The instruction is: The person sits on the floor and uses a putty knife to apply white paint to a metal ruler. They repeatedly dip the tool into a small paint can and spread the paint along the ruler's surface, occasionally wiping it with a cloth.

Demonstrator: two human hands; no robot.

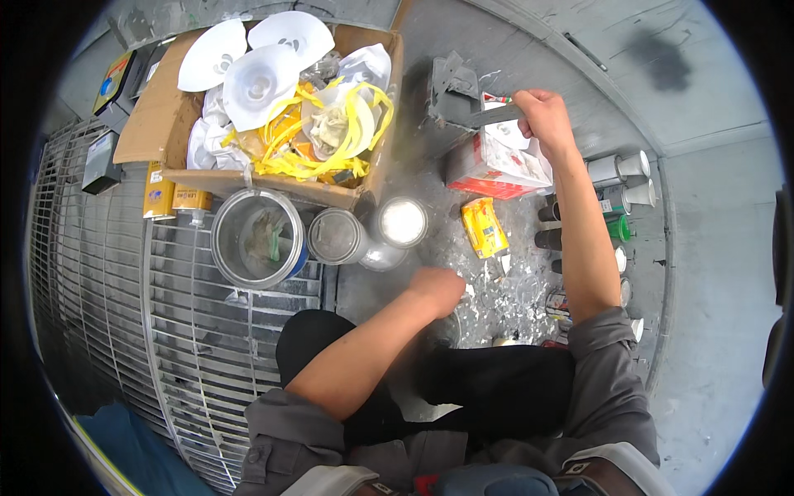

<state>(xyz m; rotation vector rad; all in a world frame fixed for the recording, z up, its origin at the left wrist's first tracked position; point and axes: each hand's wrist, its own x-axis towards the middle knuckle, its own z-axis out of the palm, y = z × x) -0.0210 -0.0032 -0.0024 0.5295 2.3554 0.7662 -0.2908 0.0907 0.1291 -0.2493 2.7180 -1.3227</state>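
Note:
My right hand (546, 121) grips one end of a flat grey stirring stick (497, 116). The stick's other end reaches the rim of a grey, paint-crusted container (458, 102), which has a scraper-like piece at its top. Just below that hand sits a red and white carton (496, 164) with white paper cone strainers (510, 133) in its top. My left hand (438, 291) is low over the paint-spotted floor, its fingers curled and turned away from view. A small white bit shows by its knuckles; whether the hand holds anything is hidden.
A cardboard box (378, 180) of used strainers and yellow strips stands at the upper left. Before it are an open metal can (257, 239) and lidded tins (338, 237). A yellow packet (484, 227) lies on the floor. Cups and cans (620, 230) line the right wall; metal grating (205, 322) lies left.

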